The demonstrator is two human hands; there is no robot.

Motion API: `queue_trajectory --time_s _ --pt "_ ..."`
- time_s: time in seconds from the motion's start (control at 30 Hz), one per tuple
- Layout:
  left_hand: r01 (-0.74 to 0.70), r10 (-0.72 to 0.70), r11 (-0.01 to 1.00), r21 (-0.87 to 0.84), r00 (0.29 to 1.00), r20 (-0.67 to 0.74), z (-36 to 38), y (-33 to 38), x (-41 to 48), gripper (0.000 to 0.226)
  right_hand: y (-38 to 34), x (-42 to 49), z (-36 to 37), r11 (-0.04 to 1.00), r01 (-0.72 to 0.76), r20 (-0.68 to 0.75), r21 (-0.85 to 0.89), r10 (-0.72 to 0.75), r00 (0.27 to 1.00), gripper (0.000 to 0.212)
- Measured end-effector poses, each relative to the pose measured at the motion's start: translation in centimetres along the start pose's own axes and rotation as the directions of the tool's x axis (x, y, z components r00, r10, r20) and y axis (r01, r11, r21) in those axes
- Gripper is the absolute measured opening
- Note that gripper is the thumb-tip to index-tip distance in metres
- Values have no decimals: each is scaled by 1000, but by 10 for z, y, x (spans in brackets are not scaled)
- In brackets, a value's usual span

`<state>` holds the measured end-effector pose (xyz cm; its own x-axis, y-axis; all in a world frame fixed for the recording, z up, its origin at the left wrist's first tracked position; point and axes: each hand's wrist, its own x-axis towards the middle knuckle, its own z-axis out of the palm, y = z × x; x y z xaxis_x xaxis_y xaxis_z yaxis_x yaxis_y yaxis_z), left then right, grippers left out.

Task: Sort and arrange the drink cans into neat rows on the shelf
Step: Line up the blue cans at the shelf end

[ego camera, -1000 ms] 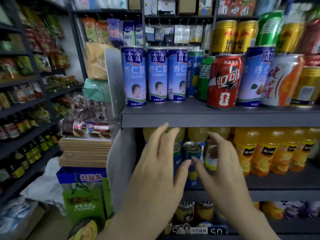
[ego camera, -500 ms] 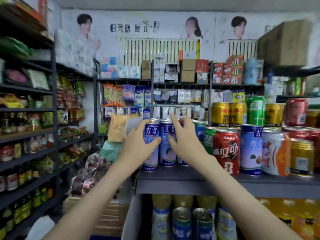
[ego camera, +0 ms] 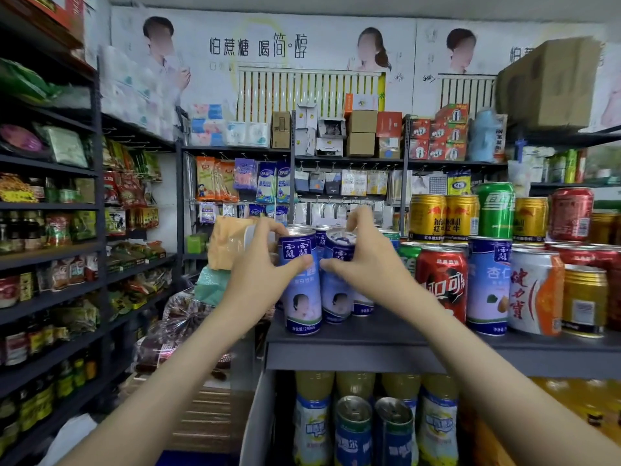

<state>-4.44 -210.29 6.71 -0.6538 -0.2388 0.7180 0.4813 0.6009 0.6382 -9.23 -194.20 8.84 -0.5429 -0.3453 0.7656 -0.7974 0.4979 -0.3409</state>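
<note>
At the shelf's [ego camera: 386, 338] left end, the left hand [ego camera: 260, 274] clasps an upright tall blue-and-white almond-milk can [ego camera: 300, 290]. Just right, the right hand [ego camera: 364, 260] grips its tilted twin [ego camera: 337, 284], fingers curled over both rims.

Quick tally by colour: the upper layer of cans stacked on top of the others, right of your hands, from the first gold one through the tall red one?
Gold cans: 3
Green can: 1
Red can: 1
Total: 5
</note>
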Motion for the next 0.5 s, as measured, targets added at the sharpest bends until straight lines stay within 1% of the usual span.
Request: queue_trajectory --time_s 0.07,0.13,0.2,0.27,0.33,0.43,0.5 --pt "3 -3 1000 -8 1000 23 6 2 1 38 -1 6 -17 996 -88 74 0 87 993 53" --pt "-2 3 1000 -21 999 37 15 4 3 38 1 11 -31 987 -133 155 -90 146 977 54" --pt "-9 10 1000 -25 999 49 25 7 4 39 5 14 -41 974 -145 204 -175 180 962 55" --pt "-29 31 999 -33 997 66 36 7 6 40 10 15 -47 954 -140 244 -264 206 948 52" --pt "-68 69 998 -7 992 105 44 8 7 40 14 15 -51 934 -129 269 -332 225 937 52" --pt "-111 108 994 10 981 162 51 7 9 45 17 16 -54 878 -82 279 -472 237 931 60" --pt "-145 140 989 21 979 150 50 2 12 48 19 16 -55 825 -43 278 -563 239 930 65"
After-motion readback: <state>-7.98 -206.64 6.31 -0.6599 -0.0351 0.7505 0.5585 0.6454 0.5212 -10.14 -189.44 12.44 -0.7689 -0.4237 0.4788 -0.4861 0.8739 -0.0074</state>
